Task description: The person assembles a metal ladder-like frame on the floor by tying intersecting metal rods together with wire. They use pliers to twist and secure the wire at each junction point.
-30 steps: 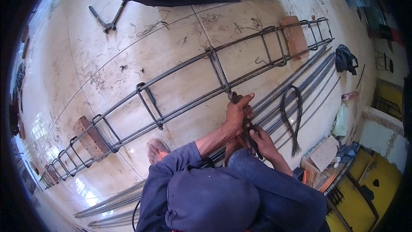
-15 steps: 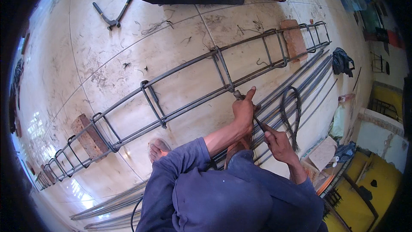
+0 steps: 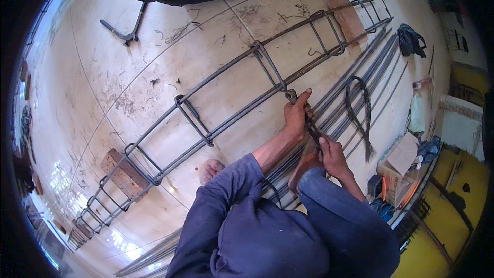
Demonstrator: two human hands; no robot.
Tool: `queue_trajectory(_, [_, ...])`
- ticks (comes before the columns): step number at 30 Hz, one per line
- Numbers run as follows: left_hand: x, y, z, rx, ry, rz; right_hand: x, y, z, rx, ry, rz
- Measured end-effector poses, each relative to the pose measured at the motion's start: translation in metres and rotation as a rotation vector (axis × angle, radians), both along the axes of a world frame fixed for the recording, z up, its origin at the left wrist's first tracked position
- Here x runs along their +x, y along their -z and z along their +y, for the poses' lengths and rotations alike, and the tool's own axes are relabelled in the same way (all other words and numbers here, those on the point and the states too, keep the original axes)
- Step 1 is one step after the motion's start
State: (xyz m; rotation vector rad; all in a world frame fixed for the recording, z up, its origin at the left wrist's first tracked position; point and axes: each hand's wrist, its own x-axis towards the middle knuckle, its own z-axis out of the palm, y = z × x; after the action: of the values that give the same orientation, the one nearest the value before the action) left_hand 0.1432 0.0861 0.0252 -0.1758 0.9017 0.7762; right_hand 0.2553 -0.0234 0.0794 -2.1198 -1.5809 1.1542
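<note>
Scuffed pale concrete floor (image 3: 154, 98), long ladder-like steel rebar cage (image 3: 231, 108) on brick blocks (image 3: 121, 167), left hand (image 3: 297, 116) closed around the pincers' head (image 3: 291, 96) at a cage joint, right hand (image 3: 333, 155) clenched on their thin handles (image 3: 313, 129).

Left hand (image 3: 297, 116) extended ahead on a bare forearm, fingers curled, index finger pointing forward. Right hand (image 3: 333, 155) drawn back just behind it, closed in a fist, wrist bent.

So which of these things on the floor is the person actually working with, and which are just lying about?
In use:
- long steel bar cage
- pincers, gripped by left hand and right hand
- bricks propping the cage

Lying about:
- loose bars
- wire bundle
- bent bar tool
- cardboard box
- dark cloth
</note>
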Motion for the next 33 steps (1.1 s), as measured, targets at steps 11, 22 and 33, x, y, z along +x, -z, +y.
queue_trajectory(11, [-0.008,0.002,-0.002,-0.081,-0.014,-0.276,-0.01,0.005,-0.005,-0.516,0.737,1.105])
queue_trajectory(22, [0.005,0.005,-0.004,-0.024,-0.027,-0.074,-0.023,0.008,-0.012,0.013,-0.044,-0.281])
queue_trajectory(33, [0.001,0.019,-0.008,0.151,0.073,0.028,-0.045,0.03,-0.016,-0.102,0.198,-0.25])
